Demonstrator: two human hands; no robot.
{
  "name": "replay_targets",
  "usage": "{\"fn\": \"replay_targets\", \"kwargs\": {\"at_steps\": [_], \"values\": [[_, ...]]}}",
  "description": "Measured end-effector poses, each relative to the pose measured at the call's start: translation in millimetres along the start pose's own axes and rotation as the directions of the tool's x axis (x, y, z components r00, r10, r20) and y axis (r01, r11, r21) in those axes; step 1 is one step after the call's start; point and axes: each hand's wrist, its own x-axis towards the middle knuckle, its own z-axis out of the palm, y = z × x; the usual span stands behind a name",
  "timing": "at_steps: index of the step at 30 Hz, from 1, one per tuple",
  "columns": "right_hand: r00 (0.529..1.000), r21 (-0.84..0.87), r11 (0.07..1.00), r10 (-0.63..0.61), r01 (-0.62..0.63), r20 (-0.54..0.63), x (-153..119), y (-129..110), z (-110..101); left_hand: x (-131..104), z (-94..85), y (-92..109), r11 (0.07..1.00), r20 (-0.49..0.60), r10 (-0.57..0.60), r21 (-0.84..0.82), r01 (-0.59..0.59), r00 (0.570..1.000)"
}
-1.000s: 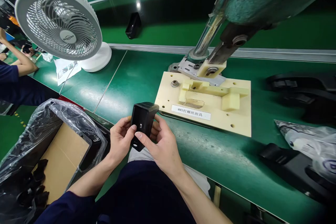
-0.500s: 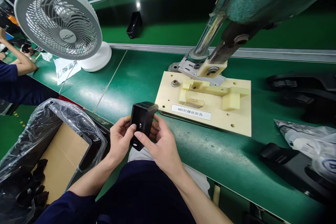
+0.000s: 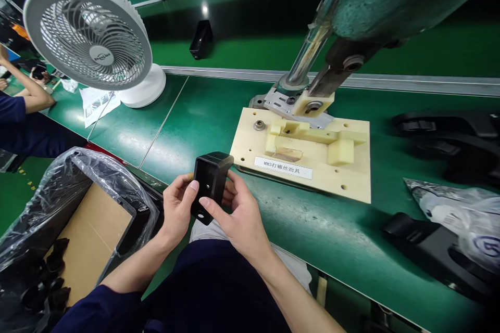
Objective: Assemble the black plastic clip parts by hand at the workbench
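A small black plastic housing (image 3: 211, 179) is held up w/ both hands just in front of the near edge of the green desk (image 3: 203, 109), above the lap. The left hand (image 3: 176, 212) is curled round the housing's left side, thumb pressed on the front face near a small hole; fingers at the back are hidden. The right hand (image 3: 238, 216) is closed on the right side & underside, thumb laid across the lower front. Both hands are gripping, not open.

Just beyond the housing, on the desk, a cream jig plate (image 3: 302, 153) w/ a white label is set under a green press (image 3: 375, 0). A white fan (image 3: 88, 31) stands at far left. A plastic-lined carton (image 3: 84, 229) w/ black parts is seen at lower left. Another person's arm (image 3: 23, 91) is visible at the left edge.
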Motion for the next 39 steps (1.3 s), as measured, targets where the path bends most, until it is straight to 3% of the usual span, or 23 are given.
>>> {"fn": "replay_targets", "kwargs": {"at_steps": [9,22,27,30,33,39], "values": [[0.999,-0.019,0.999,-0.046,0.046,0.016,0,1,-1,0,1.1,1,0.997,-0.047,-0.029,-0.079,0.025,0.998],[0.996,-0.122,0.989,-0.083,0.087,0.041,5,-2,-4,-2,1.5,1,0.985,-0.061,0.113,-0.128,-0.120,0.992],[0.995,-0.142,0.985,-0.097,0.099,0.022,7,2,-5,-6,1.8,-4,0.978,-0.098,0.203,-0.018,-0.206,0.974],[0.994,-0.144,0.984,-0.106,0.108,0.025,8,3,-5,-7,1.0,-8,0.945,-0.110,0.317,0.119,-0.304,0.942],[0.994,-0.117,0.988,-0.098,0.103,0.044,8,4,-5,-7,-2.6,-14,0.869,-0.106,0.459,0.258,-0.421,0.882],[0.995,-0.053,0.995,-0.076,0.079,0.057,8,4,-4,-3,-9.3,-19,0.660,0.022,0.667,0.447,-0.604,0.745]]}}
